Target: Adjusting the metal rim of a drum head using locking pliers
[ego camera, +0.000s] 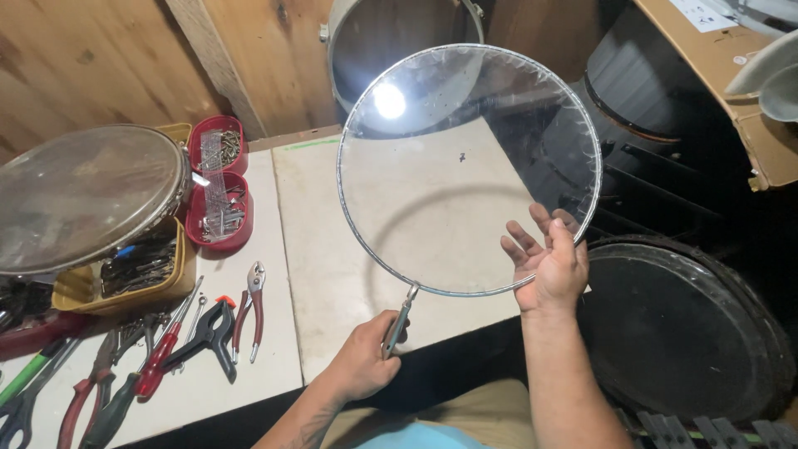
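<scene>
Here the left hand is clenched around pliers that bite the rim of a clear round drumhead, held up over the surface. The right hand lies flat and open against the drumhead's lower right edge.

1 head view, downward, close over workbench

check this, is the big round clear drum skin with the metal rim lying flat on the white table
No: the round clear drum skin with its metal rim is raised above the white table, propped by the right hand while the left hand grips a tool at its rim.
</scene>
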